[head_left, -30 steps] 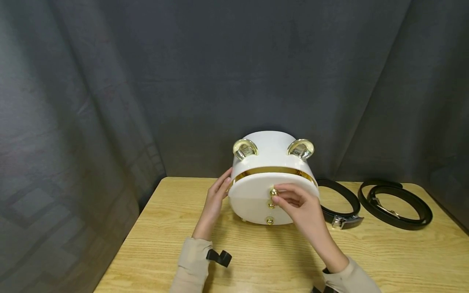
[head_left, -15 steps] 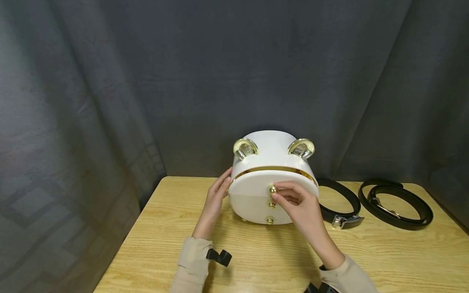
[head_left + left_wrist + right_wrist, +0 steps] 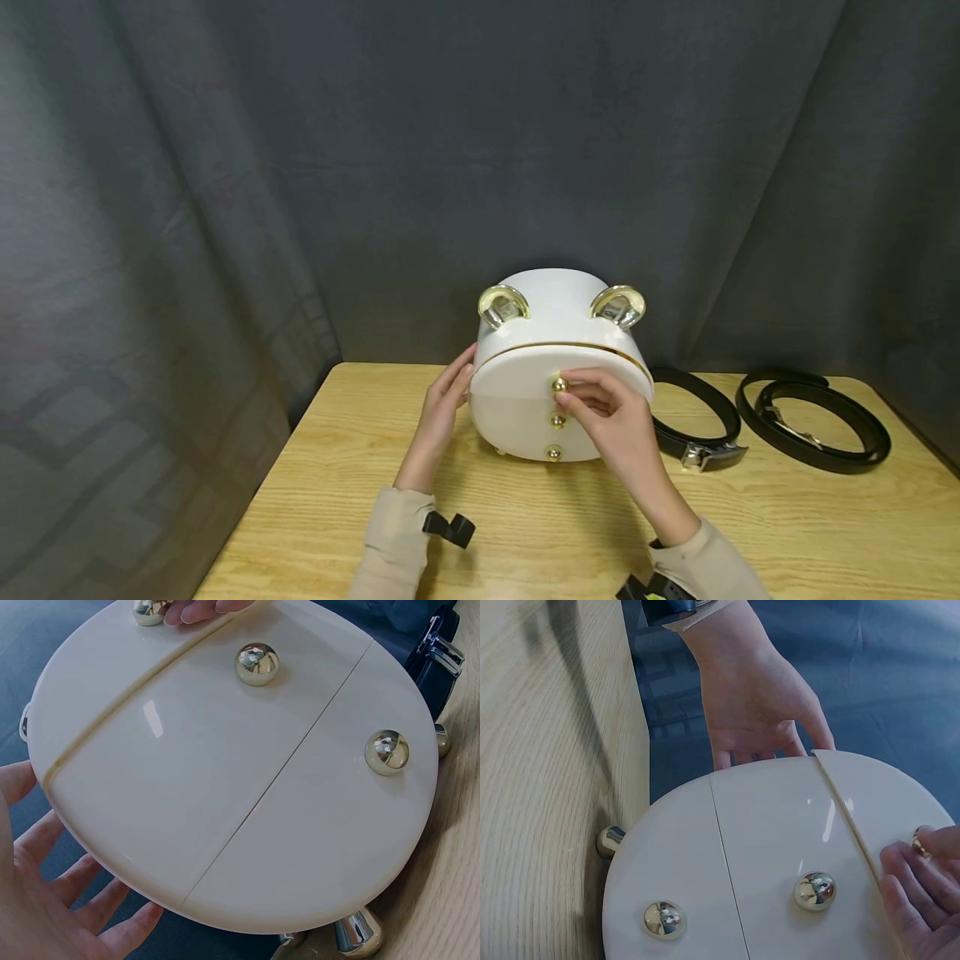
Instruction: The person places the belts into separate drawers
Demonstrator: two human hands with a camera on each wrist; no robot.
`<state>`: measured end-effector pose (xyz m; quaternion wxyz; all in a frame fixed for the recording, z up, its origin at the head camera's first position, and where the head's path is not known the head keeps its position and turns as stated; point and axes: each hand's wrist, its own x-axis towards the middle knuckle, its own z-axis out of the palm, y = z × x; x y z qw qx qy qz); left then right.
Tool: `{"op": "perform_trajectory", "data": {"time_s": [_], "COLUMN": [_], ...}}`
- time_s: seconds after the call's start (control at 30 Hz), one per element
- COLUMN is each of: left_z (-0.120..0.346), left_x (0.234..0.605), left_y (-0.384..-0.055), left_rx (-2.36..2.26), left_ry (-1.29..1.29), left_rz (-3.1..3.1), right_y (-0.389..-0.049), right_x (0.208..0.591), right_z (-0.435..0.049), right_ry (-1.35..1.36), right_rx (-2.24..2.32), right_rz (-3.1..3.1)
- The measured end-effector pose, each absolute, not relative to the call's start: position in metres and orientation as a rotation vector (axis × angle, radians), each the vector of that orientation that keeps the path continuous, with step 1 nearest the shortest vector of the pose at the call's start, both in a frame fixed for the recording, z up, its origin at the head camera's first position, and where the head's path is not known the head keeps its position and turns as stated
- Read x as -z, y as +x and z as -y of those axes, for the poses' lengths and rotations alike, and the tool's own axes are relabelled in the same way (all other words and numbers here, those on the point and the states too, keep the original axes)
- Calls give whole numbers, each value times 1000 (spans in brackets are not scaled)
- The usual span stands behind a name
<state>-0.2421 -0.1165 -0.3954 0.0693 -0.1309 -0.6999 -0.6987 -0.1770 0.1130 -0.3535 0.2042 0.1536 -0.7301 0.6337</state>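
Observation:
A glossy white storage box [image 3: 555,304] with two gold ears stands on the table, its rounded front divided into three drawers. My right hand [image 3: 622,421] pinches the gold knob [image 3: 560,385] of the top drawer [image 3: 889,787] between thumb and fingers. That drawer's face stands slightly proud of the middle one, and a thin gold line shows along its upper edge in the head view. My left hand [image 3: 441,408] rests against the box's left side, fingers spread and fairly straight in the left wrist view. The middle knob [image 3: 256,664] and bottom knob [image 3: 387,752] are untouched.
Two coiled black belts lie to the right of the box, one nearer belt [image 3: 701,454] with a silver buckle and one farther belt [image 3: 813,462]. A dark grey curtain [image 3: 450,167] hangs behind the wooden table [image 3: 337,500].
The top drawer has slid inward under my right hand, and the gap above it has narrowed to a thin line. My left hand has stayed in place.

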Motion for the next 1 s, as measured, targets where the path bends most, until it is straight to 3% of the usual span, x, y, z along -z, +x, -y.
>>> {"op": "perform_trajectory", "data": {"time_s": [1.0], "left_z": [117], "left_x": [394], "left_y": [-241], "left_rx": [2112], "left_ry": [-382], "left_rz": [2123], "right_y": [-187], "right_x": [354], "right_z": [-115], "right_ry": [405], "right_rx": [-1804], "right_rz": [2032]}}
